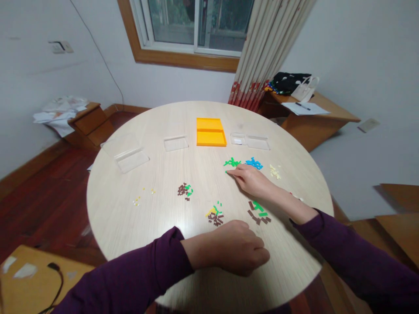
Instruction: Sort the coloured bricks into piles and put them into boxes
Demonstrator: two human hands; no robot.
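My right hand (252, 179) reaches over the table with its index finger stretched forward and the other fingers curled. Its fingertip is at a small green piece (226, 172), just in front of a pile of green pieces (232, 162). Blue pieces (254, 163) lie beyond the knuckles. My left hand (235, 248) is closed in a fist, low over the near side of the table; the inside of the fist is hidden. Just beyond it lie small brown pieces (215, 218) with yellow and green ones. Larger brown strips (255, 217) and green strips (258, 206) lie under the right forearm.
An open orange case (211, 138) stands at the far side of the round table (157, 174). Clear plastic boxes (176, 143) flank it, with a larger open one (132, 161) at left. Brown and green pieces (183, 190), tiny yellow bits (136, 201) and cream pieces (275, 172) lie scattered.
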